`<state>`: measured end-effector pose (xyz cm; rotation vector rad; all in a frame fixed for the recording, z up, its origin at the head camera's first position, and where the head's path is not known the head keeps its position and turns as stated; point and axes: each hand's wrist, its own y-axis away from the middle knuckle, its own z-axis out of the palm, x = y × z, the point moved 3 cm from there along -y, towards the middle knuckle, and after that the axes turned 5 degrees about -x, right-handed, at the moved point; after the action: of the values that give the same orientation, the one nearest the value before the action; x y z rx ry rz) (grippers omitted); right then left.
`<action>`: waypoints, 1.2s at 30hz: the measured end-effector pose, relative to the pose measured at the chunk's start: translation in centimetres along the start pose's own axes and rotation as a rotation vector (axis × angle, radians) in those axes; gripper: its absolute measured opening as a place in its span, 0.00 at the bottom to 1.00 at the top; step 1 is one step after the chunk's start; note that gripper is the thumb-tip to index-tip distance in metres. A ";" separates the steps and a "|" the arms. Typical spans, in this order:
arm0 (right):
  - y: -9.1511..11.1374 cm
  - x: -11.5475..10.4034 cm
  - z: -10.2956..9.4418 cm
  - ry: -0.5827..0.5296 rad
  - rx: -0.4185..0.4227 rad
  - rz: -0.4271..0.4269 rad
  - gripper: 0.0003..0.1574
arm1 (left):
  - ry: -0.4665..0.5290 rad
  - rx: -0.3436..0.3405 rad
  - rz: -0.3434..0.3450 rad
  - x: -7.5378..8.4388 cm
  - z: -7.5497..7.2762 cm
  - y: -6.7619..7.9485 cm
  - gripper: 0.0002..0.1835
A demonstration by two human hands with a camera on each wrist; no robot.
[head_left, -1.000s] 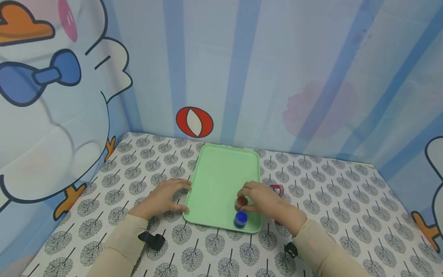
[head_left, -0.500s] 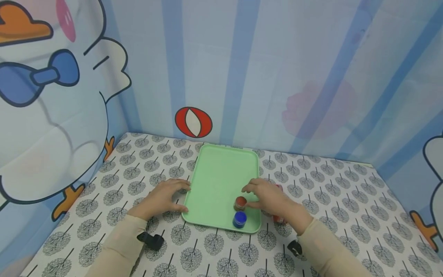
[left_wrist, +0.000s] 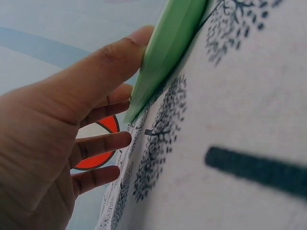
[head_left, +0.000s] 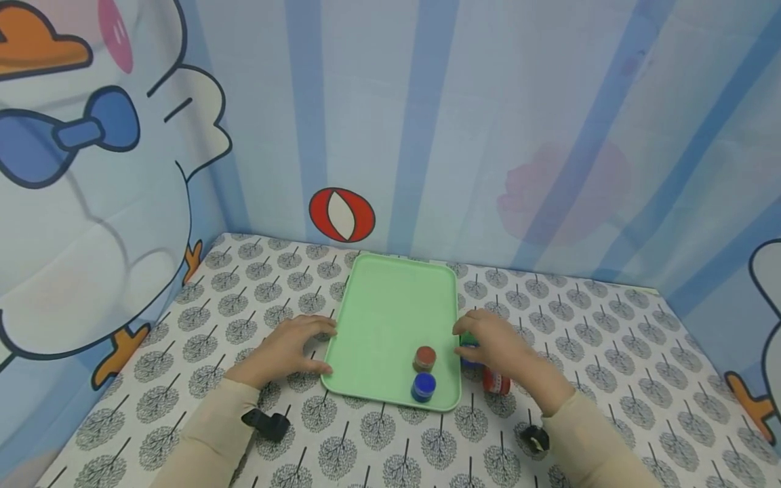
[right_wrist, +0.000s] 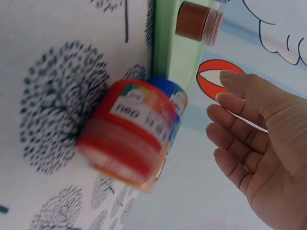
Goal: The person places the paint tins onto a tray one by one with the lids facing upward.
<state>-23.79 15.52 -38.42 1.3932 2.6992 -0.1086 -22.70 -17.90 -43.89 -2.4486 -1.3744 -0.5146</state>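
On the light green tray [head_left: 384, 305], a brown paint jar [head_left: 424, 359] stands just behind a blue paint jar [head_left: 424, 387], near the front right corner. My left hand [head_left: 287, 347] is at the tray's left edge, thumb at the rim and fingers spread. Past the right edge, my right hand [head_left: 497, 346] hovers with loosely bent fingers and nothing in them. Close under it are a red paint jar [right_wrist: 127, 129], a second blue jar [right_wrist: 168, 88] and something green [head_left: 468, 338], partly hidden by the hand in the head view.
A white tablecloth [head_left: 342, 447] with dark tree prints covers the table. Behind it hangs a pale blue striped backdrop [head_left: 366, 122] with cartoon figures. Black straps with small cameras sit at both wrists [head_left: 268, 425].
My right hand has let go of the brown jar on the tray and moved right, past the tray's edge to the loose jars. The left hand has stayed put.
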 end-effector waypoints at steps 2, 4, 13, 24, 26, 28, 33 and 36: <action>0.3 0.3 0.0 -0.004 0.005 0.016 0.16 | 0.002 0.001 0.001 0.0 0.0 0.0 0.34; 0.5 0.5 -0.1 -0.010 0.014 0.030 0.15 | 0.001 0.003 0.002 -0.1 0.0 0.0 0.34; 1.4 1.8 0.7 0.017 0.027 0.095 0.15 | 0.001 0.002 0.002 -0.1 0.0 0.1 0.34; 2.4 2.7 1.4 0.083 0.068 0.065 0.20 | 0.010 0.002 0.007 -0.1 0.0 -0.1 0.34; 2.5 2.7 1.4 0.095 0.063 0.059 0.22 | 0.010 0.002 0.005 -0.1 0.0 -0.1 0.34; 2.6 2.7 1.5 0.108 0.056 0.057 0.23 | 0.009 0.002 0.004 -0.1 0.0 -0.1 0.34; 2.7 2.5 1.7 0.133 0.039 0.065 0.24 | 0.012 0.001 0.002 0.0 0.0 0.0 0.34; 2.5 2.3 1.8 0.154 0.024 0.075 0.24 | 0.013 -0.003 0.000 0.1 0.0 0.0 0.34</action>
<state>-23.00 18.65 -40.58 1.5690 2.7715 -0.0282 -22.67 -17.86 -43.84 -2.4427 -1.3700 -0.5317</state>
